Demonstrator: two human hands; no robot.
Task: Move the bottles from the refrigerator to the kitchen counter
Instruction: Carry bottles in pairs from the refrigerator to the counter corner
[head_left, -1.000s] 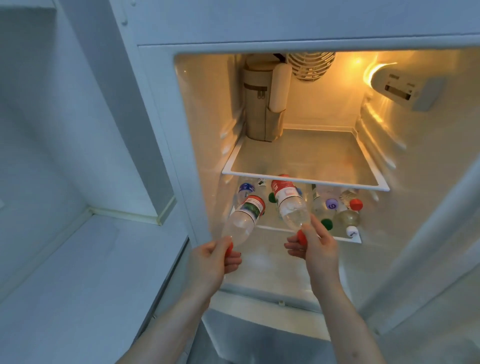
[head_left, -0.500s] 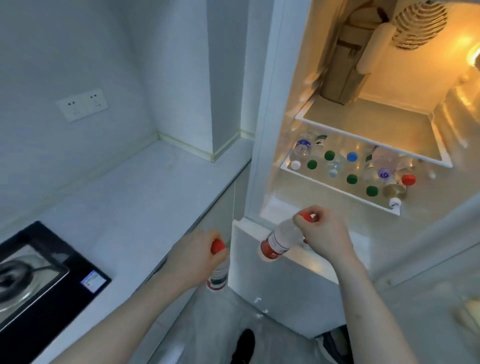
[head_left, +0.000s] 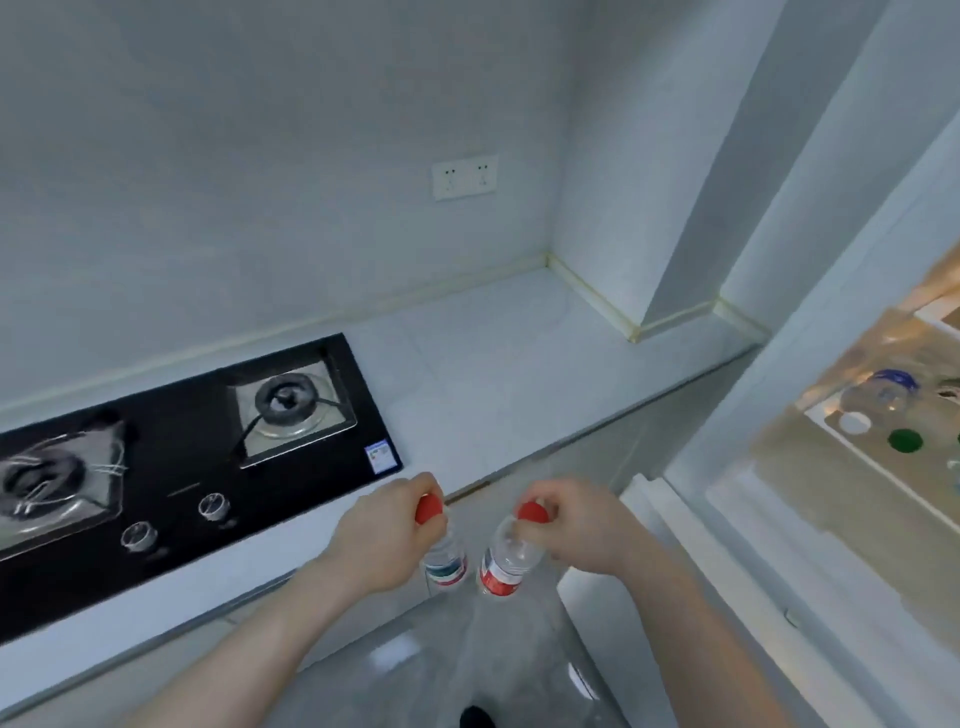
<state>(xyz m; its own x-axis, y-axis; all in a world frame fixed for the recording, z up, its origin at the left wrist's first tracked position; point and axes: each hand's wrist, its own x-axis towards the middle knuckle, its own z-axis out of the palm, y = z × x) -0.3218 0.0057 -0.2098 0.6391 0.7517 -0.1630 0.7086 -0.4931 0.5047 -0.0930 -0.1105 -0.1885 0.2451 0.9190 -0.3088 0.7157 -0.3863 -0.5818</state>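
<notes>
Both grips are up at the necks: the left hand (head_left: 382, 535) has its fingers curled round the top of a green-label bottle (head_left: 444, 561) right under its red cap (head_left: 429, 508), and the right hand (head_left: 576, 525) pinches the neck of a red-label bottle (head_left: 503, 566) below its own cap (head_left: 533, 512). So both bottles just dangle, over the floor (head_left: 415, 665) and just short of the surface (head_left: 519, 374) edge. That's what I'd worry about: cold plastic may be damp, and a neck hold could slip, or a swinging base could clip the edge on the way up. They hang close together too, so they could knock. I'd also set them down well right of the stove (head_left: 197, 441). The fridge (head_left: 857, 415) is open with more bottles inside, so plenty of trips left.
</notes>
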